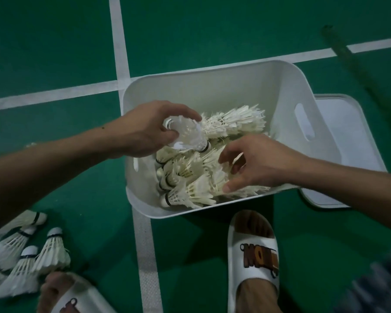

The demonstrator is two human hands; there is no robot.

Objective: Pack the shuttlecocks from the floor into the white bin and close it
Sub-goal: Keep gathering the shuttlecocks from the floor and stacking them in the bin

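Head view: a white plastic bin with round corners [212, 91] sits on the green court floor [54, 41], right on top of where two white painted lines [120, 41] cross. The bin is open, no lid on it. The flat white plastic lid [345, 136] lies on the floor just beside the bin's right side, w/ the bin partly over it.

Inside the bin there's a heap of white feather shuttlecocks [190, 181], lying on their sides, most w/ the round cork ends to the left. A long stack of them [235, 120] lies near the back.

The left hand [149, 129] is over the bin's left edge. Its fingers & thumb are curled round a white feather shuttlecock [187, 134], holding it above the heap. It's blurry, so can't tell if it's one or more.

The right hand [257, 163] is low over the right part of the heap. Its fingers are spread & a bit bent, tips touching the feathers, not grabbing any.

More white feather shuttlecocks w/ dark bands [27, 256] are on the floor at bottom left, well apart from the bin.

Two feet in white slide sandals w/ brown letters [251, 245] stand near the bin's front. A long dark tube [352, 62] lies on the floor top right.
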